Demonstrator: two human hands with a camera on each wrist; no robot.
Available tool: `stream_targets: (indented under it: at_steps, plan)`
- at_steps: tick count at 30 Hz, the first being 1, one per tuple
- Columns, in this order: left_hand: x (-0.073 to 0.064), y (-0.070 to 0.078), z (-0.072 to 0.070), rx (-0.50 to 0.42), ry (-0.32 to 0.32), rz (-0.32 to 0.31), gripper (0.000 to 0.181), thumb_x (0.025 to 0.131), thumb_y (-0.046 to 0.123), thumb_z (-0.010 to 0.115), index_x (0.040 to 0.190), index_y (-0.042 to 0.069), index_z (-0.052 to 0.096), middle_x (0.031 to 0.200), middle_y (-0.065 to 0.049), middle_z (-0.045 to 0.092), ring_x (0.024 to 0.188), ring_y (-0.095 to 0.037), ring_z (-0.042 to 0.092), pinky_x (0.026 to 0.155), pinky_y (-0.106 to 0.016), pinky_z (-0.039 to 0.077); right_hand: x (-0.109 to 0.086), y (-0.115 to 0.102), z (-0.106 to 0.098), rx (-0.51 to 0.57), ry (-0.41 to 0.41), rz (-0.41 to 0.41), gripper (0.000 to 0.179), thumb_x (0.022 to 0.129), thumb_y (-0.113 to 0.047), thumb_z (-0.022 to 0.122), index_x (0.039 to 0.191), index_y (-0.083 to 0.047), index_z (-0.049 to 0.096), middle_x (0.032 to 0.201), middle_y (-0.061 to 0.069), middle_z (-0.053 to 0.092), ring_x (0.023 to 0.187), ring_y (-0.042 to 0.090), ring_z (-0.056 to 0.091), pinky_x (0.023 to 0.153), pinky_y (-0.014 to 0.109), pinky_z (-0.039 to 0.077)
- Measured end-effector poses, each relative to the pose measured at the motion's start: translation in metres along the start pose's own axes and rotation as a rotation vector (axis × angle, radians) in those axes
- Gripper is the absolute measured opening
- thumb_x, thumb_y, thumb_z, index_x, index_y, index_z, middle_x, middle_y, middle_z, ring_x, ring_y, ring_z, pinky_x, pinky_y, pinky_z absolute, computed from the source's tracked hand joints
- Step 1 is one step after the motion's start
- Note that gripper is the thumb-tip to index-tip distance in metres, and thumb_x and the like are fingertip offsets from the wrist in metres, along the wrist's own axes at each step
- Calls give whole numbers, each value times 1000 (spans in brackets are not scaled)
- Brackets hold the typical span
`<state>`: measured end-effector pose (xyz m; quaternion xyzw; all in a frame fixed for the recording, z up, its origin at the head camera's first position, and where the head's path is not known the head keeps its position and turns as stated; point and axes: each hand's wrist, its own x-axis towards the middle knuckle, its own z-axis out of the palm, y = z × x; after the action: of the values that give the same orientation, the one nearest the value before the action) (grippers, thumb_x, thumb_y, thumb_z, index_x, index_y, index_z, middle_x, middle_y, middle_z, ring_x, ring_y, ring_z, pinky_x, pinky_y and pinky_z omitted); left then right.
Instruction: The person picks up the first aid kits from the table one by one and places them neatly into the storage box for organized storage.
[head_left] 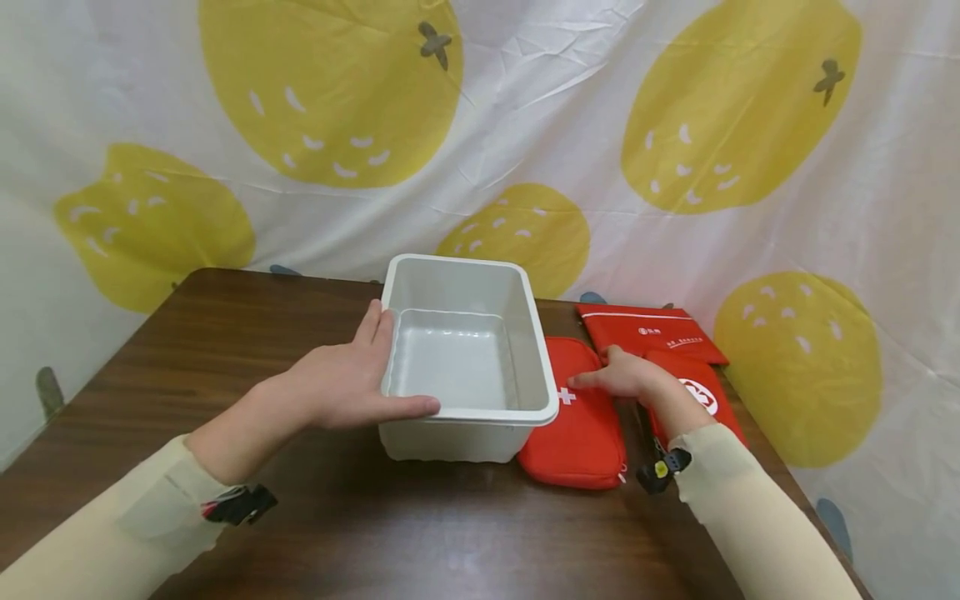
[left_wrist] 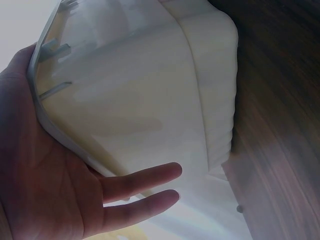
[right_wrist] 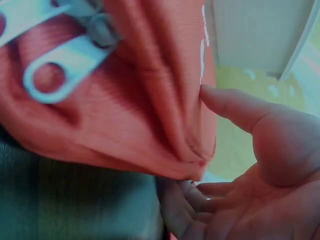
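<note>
A white plastic bin (head_left: 457, 358) stands at the middle of the table, its inside visible from above. My left hand (head_left: 348, 379) rests at its near left corner, thumb along the near rim. In the left wrist view, two straight fingers (left_wrist: 142, 192) extend beside the bin's outer wall (left_wrist: 135, 90). Right of the bin lies a red zippered first-aid pouch (head_left: 573, 442) with a white cross. My right hand (head_left: 626, 375) pinches its right edge; in the right wrist view the thumb (right_wrist: 235, 105) is on its face and the fingers are partly hidden at its underside.
A flat red pouch (head_left: 645, 329) with white print lies at the back right. Another red pouch (head_left: 723, 387) with a white round emblem is partly covered by my right arm. The dark wooden table (head_left: 247, 333) meets a fruit-patterned curtain (head_left: 525, 142) behind.
</note>
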<state>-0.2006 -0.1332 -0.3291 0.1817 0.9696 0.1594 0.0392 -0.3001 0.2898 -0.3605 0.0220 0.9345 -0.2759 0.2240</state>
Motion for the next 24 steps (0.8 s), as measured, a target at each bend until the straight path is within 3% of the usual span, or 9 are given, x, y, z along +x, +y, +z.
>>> stream_targets:
  at_steps: [3,7,10,13,17,24]
  plan:
    - [0,0,0,0,-1,-1,142,85,95,58,174,-4,7,183,-30,0,105,-45,77,89,-56,61,-1,1,1,107,2,-16,115,97,-46,80,174,-2,7,163,30,37,147,47,40,117,60,48]
    - [-1,0,0,-3,0,-3,141,86,94,59,173,-4,7,183,-30,0,103,-45,77,89,-55,61,-1,3,0,278,-26,-101,112,100,-36,78,177,-19,-1,169,28,27,148,45,41,114,52,52]
    - [-1,1,0,-3,3,-1,141,86,93,60,173,-4,7,182,-30,1,101,-44,77,88,-55,61,-1,6,0,371,-82,-161,103,103,-28,74,178,-31,3,172,25,24,147,43,45,109,44,56]
    - [-1,0,0,-1,8,1,141,86,93,60,173,-4,7,182,-31,2,102,-45,77,87,-55,61,-1,8,0,441,-127,-183,91,106,-23,70,177,-39,15,171,23,31,141,39,54,102,39,61]
    - [-1,0,0,-1,12,2,140,86,93,60,173,-4,7,182,-31,2,105,-46,77,88,-56,61,-1,12,2,518,-134,-186,80,108,-22,67,175,-39,27,166,22,39,131,32,63,97,38,64]
    - [-1,0,0,-3,7,0,141,85,95,58,174,-3,6,183,-30,1,107,-46,77,88,-56,61,-2,16,5,606,-121,-177,73,110,-23,65,174,-37,32,164,22,43,123,26,68,97,39,64]
